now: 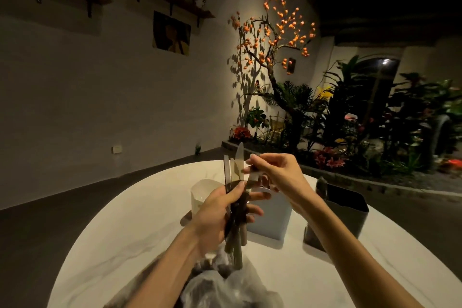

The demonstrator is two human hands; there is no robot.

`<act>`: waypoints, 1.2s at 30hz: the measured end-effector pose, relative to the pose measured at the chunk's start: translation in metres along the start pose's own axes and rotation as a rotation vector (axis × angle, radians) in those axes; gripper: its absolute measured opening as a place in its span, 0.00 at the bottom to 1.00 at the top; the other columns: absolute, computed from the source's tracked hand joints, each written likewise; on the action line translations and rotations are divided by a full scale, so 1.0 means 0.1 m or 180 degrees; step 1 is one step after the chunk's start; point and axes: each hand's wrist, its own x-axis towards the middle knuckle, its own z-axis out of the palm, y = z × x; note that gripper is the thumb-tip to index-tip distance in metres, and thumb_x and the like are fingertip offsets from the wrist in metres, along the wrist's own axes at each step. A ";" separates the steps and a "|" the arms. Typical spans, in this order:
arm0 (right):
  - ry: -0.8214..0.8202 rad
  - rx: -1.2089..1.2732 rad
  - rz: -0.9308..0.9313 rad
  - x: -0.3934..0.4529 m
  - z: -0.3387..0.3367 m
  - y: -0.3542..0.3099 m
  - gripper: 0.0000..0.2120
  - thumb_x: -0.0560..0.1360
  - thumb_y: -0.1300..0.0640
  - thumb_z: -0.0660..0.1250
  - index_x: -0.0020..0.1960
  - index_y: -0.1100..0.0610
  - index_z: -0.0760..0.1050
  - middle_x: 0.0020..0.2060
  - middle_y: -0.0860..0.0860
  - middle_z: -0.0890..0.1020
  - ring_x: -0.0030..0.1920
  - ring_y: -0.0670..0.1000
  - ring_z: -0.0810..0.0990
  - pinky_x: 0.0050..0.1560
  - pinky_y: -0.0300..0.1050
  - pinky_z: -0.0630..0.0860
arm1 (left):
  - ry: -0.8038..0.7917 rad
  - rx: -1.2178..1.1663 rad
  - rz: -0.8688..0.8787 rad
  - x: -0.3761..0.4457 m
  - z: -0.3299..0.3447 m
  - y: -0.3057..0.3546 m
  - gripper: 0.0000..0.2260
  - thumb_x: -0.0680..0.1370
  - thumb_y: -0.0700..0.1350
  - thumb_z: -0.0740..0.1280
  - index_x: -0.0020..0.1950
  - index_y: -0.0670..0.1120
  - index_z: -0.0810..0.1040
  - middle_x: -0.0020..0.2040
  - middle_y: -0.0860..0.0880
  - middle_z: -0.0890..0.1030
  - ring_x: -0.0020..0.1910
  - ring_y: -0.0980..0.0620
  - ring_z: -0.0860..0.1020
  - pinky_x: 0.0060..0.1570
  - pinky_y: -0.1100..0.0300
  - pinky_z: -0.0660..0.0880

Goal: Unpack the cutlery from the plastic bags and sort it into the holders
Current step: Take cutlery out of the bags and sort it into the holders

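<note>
My left hand (220,212) grips a bundle of knives (236,172) by their dark handles, blades pointing up, above the white table (120,232). My right hand (277,175) pinches something small and pale beside the blades; what it is I cannot tell. Behind the hands stand three holders: a clear one (202,195) on the left, a light blue one (273,217) in the middle and a dark one (350,212) on the right. A crumpled plastic bag (225,285) with more dark-handled cutlery lies at the near edge under my left forearm.
The round white table ends in a curved edge towards the dark floor on the left. A planter bed with a lit orange-fruited tree (272,40) and leafy plants (375,112) lies beyond the table on the right.
</note>
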 end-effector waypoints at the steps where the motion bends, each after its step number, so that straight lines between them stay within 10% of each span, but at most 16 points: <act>1: 0.0220 -0.0011 -0.0040 -0.09 -0.10 0.01 0.11 0.81 0.50 0.66 0.51 0.55 0.83 0.40 0.48 0.87 0.42 0.51 0.85 0.39 0.40 0.76 | -0.0004 -0.0026 -0.0015 -0.03 0.08 -0.02 0.16 0.86 0.48 0.56 0.66 0.40 0.76 0.58 0.40 0.84 0.48 0.42 0.85 0.47 0.53 0.81; 6: 0.0826 0.0681 0.0005 -0.54 -0.43 0.10 0.14 0.84 0.49 0.59 0.51 0.58 0.77 0.31 0.49 0.75 0.30 0.45 0.75 0.30 0.36 0.72 | 0.0074 0.0051 -0.0240 -0.18 0.34 -0.16 0.16 0.84 0.48 0.60 0.64 0.39 0.76 0.51 0.39 0.85 0.43 0.42 0.84 0.44 0.53 0.82; 11: 0.0487 0.0427 0.0405 -0.92 -0.43 0.12 0.11 0.74 0.40 0.70 0.50 0.46 0.82 0.38 0.42 0.82 0.41 0.43 0.78 0.41 0.38 0.73 | -0.0277 0.0263 -0.0421 -0.31 0.67 -0.31 0.16 0.83 0.50 0.62 0.59 0.37 0.74 0.39 0.44 0.78 0.29 0.53 0.71 0.31 0.62 0.70; 15: 0.0582 0.0595 0.0332 -1.05 -0.57 0.13 0.14 0.80 0.46 0.67 0.45 0.55 0.84 0.41 0.45 0.86 0.50 0.48 0.84 0.51 0.47 0.82 | -0.0602 0.0423 -0.0527 -0.40 1.01 -0.33 0.18 0.85 0.51 0.59 0.63 0.38 0.76 0.51 0.39 0.84 0.41 0.45 0.82 0.40 0.57 0.78; 18: 0.0991 0.0489 0.0378 -1.13 -0.70 0.17 0.19 0.84 0.48 0.60 0.41 0.57 0.78 0.30 0.46 0.78 0.38 0.46 0.77 0.41 0.40 0.72 | -0.0639 0.0283 -0.0654 -0.41 1.11 -0.33 0.18 0.86 0.50 0.56 0.69 0.40 0.74 0.59 0.37 0.83 0.57 0.36 0.83 0.55 0.47 0.81; 21: 0.1202 0.0664 0.0382 -1.19 -0.84 0.19 0.21 0.85 0.48 0.56 0.39 0.59 0.73 0.30 0.52 0.77 0.33 0.49 0.77 0.34 0.39 0.74 | -0.0457 0.0406 -0.0774 -0.41 1.15 -0.36 0.19 0.85 0.51 0.57 0.66 0.38 0.75 0.49 0.40 0.85 0.47 0.40 0.85 0.46 0.52 0.82; 24: 0.0806 0.0787 0.0500 -1.27 -0.87 0.19 0.20 0.85 0.46 0.55 0.46 0.59 0.76 0.31 0.50 0.75 0.30 0.46 0.74 0.30 0.36 0.70 | -0.0426 0.0307 -0.0894 -0.40 1.16 -0.42 0.18 0.83 0.51 0.61 0.60 0.36 0.74 0.32 0.47 0.68 0.26 0.54 0.69 0.27 0.63 0.67; 31: 0.0752 0.0263 0.0562 -1.39 -0.81 0.43 0.18 0.71 0.39 0.74 0.52 0.51 0.79 0.38 0.49 0.79 0.46 0.52 0.82 0.52 0.48 0.82 | -0.0722 0.0025 -0.1160 -0.42 1.16 -0.50 0.16 0.81 0.51 0.64 0.60 0.39 0.71 0.36 0.48 0.54 0.29 0.55 0.54 0.29 0.64 0.52; 36: 0.0578 0.0455 0.0537 -1.46 -0.80 0.44 0.16 0.79 0.46 0.68 0.46 0.60 0.79 0.40 0.55 0.83 0.46 0.53 0.84 0.52 0.47 0.83 | -0.0804 -0.0138 -0.1171 -0.44 1.16 -0.54 0.21 0.84 0.53 0.62 0.63 0.35 0.74 0.38 0.45 0.74 0.33 0.53 0.73 0.31 0.63 0.71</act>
